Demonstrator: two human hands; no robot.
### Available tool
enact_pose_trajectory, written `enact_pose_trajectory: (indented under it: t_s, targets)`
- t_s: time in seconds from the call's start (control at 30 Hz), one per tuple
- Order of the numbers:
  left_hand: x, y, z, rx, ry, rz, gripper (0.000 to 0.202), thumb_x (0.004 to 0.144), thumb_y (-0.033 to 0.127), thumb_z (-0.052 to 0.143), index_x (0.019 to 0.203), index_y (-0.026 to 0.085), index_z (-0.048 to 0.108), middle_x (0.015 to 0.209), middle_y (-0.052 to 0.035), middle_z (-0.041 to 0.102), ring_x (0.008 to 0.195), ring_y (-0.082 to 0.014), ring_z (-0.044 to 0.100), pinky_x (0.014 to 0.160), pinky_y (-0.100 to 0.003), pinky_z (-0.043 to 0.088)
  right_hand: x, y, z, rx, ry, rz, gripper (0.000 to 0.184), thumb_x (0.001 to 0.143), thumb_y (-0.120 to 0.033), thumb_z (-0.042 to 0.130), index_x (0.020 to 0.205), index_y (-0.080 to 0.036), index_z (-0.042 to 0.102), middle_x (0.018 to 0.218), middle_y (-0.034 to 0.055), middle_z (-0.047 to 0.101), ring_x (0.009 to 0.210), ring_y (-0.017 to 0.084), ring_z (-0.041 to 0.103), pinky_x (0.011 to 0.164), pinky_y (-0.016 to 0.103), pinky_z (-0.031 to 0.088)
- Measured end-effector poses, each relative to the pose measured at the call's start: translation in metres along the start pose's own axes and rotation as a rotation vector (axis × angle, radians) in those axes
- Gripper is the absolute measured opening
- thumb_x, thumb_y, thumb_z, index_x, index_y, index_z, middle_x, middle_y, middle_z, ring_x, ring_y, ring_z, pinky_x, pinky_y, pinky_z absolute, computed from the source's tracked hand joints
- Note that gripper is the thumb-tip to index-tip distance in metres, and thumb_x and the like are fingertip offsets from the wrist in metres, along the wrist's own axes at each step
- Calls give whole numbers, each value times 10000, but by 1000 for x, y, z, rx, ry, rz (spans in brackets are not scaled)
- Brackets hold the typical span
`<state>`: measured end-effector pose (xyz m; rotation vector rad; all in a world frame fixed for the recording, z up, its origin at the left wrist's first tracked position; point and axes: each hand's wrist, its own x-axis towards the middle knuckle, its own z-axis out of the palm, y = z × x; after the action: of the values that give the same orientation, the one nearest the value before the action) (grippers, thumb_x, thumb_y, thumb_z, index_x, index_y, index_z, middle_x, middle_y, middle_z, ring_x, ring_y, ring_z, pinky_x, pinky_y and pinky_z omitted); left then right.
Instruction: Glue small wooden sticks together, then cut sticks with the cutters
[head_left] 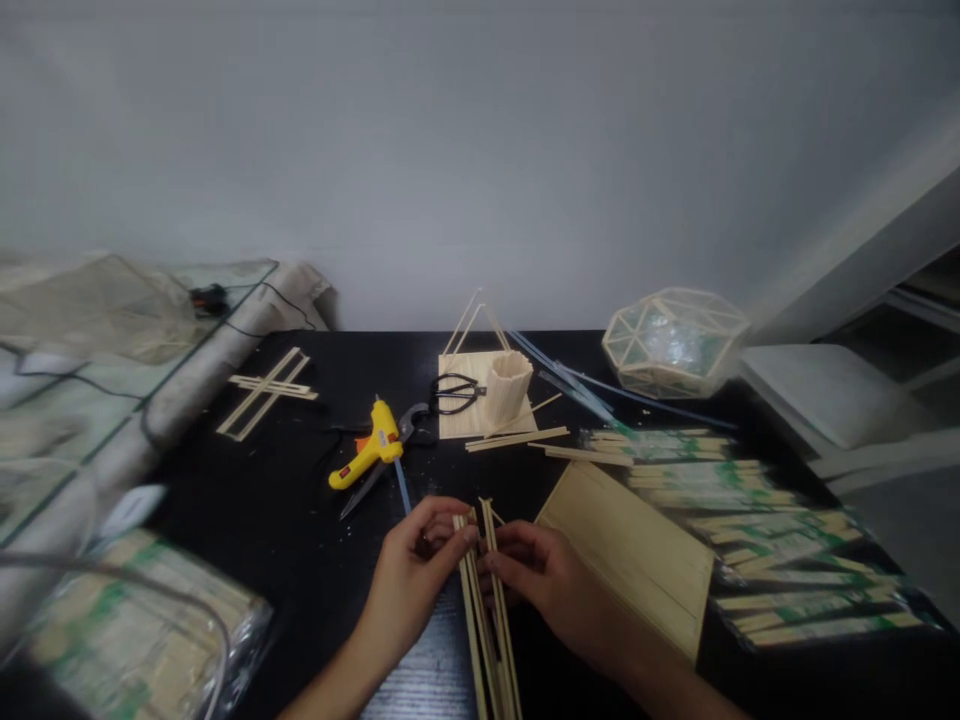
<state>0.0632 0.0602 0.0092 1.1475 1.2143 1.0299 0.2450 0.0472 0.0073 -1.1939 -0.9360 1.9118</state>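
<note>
Looking through the head view, you have the fingers of your left hand (421,552) closed around thin wooden sticks (471,600) at the near middle of the counter (300,545), while the fingers of your right hand (546,568) pinch the sticks' right side near their upper ends. Beyond your left hand lies a yellow glue gun (375,447). Farther ahead, a wooden cup (508,394) stands on a flat base (456,426), black-handled scissors (474,391) just beside it. Right of your right hand lies a wooden board (630,540), with wrapped stick packs (825,604) past it.

Nothing readable — labels (387,441) on glue gun (367,455) and packets (817,608) too blurred.
</note>
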Motion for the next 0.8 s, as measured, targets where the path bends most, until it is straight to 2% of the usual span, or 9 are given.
enact_pose_trajectory:
  t_s: [0.17,0.37,0.47,0.67,0.8]
  targets:
    - [-1,-11,-5,111,-46,-29,358,853,519,736,983,186,741,779,-45,745,717,-187,682,674,-272,528,4,0,-1,-20,53,-53,530,724,-619,851,986,-175,726,948,74,756,846,233,746,807,379,594]
    - [-1,-15,-11,375,-50,61,308,921,503,663,1016,220,742,761,-18,720,653,-164,635,610,-240,483,6,6,-2,-57,73,-100,535,754,-652,811,1004,-189,715,968,83,745,844,243,744,791,386,599]
    - [-2,-15,-13,493,-23,137,272,962,469,613,1070,246,724,857,-32,752,685,-180,673,642,-261,523,6,10,-2,-67,88,-113,560,783,-616,801,1141,-205,671,977,82,749,847,252,750,794,394,593]
    - [-5,-16,-14,629,32,296,242,1001,387,528,1106,239,689,1009,-83,759,897,-236,749,796,-339,604,3,8,2,-135,136,-149,737,837,-529,756,1450,-241,465,854,19,731,835,255,758,849,410,563]
    - [-6,-13,-12,670,51,320,242,1002,372,513,1099,226,679,1033,-104,745,936,-254,753,804,-368,621,1,5,2,-219,132,-171,665,878,-455,712,1467,-259,472,877,17,736,871,241,750,878,403,549]
